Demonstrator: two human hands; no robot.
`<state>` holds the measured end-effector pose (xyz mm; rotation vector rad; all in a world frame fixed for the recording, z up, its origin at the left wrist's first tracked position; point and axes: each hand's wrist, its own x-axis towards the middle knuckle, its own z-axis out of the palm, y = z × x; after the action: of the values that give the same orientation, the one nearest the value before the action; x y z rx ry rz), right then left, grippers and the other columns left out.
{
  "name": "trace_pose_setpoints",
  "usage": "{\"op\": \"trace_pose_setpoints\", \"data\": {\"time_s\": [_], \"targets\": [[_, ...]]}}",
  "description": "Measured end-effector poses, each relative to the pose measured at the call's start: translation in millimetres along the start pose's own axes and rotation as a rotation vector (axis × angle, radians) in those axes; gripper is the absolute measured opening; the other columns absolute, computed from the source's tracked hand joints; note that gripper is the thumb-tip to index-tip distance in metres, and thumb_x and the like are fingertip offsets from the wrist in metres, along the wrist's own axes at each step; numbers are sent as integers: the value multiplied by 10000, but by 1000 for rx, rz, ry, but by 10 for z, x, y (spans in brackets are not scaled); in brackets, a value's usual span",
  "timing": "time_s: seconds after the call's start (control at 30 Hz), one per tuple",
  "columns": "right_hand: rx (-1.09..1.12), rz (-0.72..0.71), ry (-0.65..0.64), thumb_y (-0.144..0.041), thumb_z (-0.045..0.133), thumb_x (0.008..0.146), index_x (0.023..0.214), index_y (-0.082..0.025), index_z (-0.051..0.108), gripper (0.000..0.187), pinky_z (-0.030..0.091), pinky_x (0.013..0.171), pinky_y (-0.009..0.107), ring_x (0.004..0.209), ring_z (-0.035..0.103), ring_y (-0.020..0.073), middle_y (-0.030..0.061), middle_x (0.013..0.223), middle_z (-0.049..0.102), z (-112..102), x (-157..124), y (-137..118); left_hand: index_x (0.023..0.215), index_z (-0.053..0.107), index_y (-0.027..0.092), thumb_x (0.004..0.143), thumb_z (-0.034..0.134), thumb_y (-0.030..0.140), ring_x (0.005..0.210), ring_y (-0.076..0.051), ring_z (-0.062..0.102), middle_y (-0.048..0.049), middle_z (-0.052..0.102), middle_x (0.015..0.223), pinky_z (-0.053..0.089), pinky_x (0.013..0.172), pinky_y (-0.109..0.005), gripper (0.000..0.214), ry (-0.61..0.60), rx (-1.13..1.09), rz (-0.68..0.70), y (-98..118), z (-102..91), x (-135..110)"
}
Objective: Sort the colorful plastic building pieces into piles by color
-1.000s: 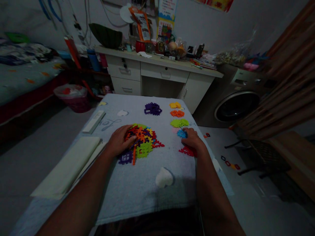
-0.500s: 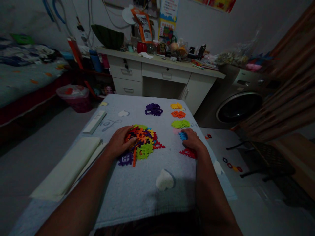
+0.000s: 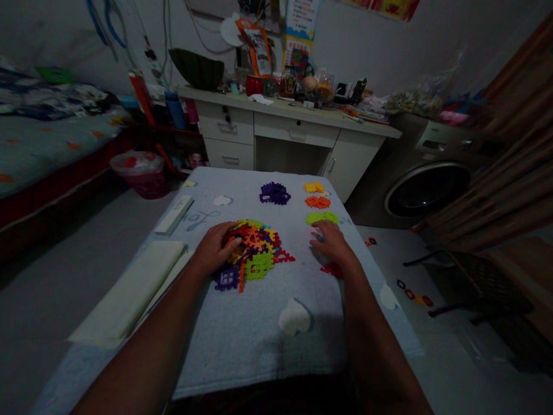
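Note:
My left hand (image 3: 216, 248) lies against the left side of a mixed pile of toothed plastic building pieces (image 3: 254, 237), its fingers spread over the edge. A green window-shaped piece (image 3: 259, 266) and a purple one (image 3: 227, 278) lie at the pile's near side. My right hand (image 3: 330, 242) hovers over or touches blue pieces (image 3: 318, 236), mostly hidden under it; thumb and forefinger are apart. Red pieces (image 3: 332, 270) show partly below that wrist. Just beyond the fingers lie green pieces (image 3: 322, 218), then orange (image 3: 317, 202) and yellow (image 3: 313, 187) groups.
Purple pieces (image 3: 275, 193) form a heap at the table's far side. A white box (image 3: 174, 215) and a folded pale cloth (image 3: 133, 288) lie along the left edge. Beyond are a desk (image 3: 298, 124) and a washing machine (image 3: 425, 173); a chair (image 3: 466, 276) stands right.
My right hand has shifted slightly forward, toward the green group, and now covers more of the blue pieces. The left hand stays on the pile. The whole view has shifted slightly.

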<state>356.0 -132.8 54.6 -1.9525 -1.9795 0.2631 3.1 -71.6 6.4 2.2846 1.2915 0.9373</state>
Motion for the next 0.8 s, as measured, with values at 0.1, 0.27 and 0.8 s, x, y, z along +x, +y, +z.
{"op": "trace_pose_setpoints", "data": {"time_s": [0.1,0.27,0.8], "targets": [[143,-210,-75,-243,609,840,1235,-177,595,401,372,1053,395,1183,531,238,110,1269,608,157,111,-343,1263,592,159,898,487,576,1206,-298,558,-128,632,1276,407,1071,-479,565,12,-16,-10,-35,9,0],[188,-199,-87,-180,581,863,1299,-153,556,438,358,1058,394,1219,509,234,137,1322,589,484,213,-736,1262,590,159,899,497,559,1200,-286,564,-127,630,1275,417,1059,-463,548,26,-35,-2,-76,29,-5],[716,-22,4,-174,569,702,981,-180,672,298,451,681,260,717,542,131,4,871,610,599,241,-462,1231,604,195,852,555,522,1157,-288,598,-102,641,1239,454,1028,-460,502,20,-149,-75,-86,14,11]]}}
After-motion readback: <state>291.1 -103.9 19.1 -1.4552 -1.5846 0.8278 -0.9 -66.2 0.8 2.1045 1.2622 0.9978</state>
